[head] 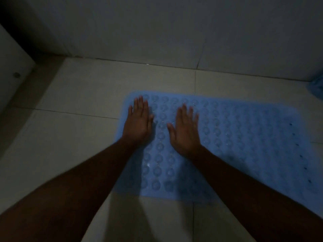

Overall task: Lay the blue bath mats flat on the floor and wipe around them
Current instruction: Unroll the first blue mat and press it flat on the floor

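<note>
Head view showed the left hand [138, 123] and right hand [186, 131] spread flat, pressing the blue bath mat [244, 145] on the floor [70, 137] by the wall [174, 32]. A hard sideways push on that smooth floor might make it slide or wrinkle.

Floor [78, 95]: pale tiles, thin dark grout lines. One blue bath mat [244, 137] lies flat on it, suction cups up, near the far wall edge, right of centre. Another blue item [317, 88] sits at the far right edge, mostly cropped.
</note>
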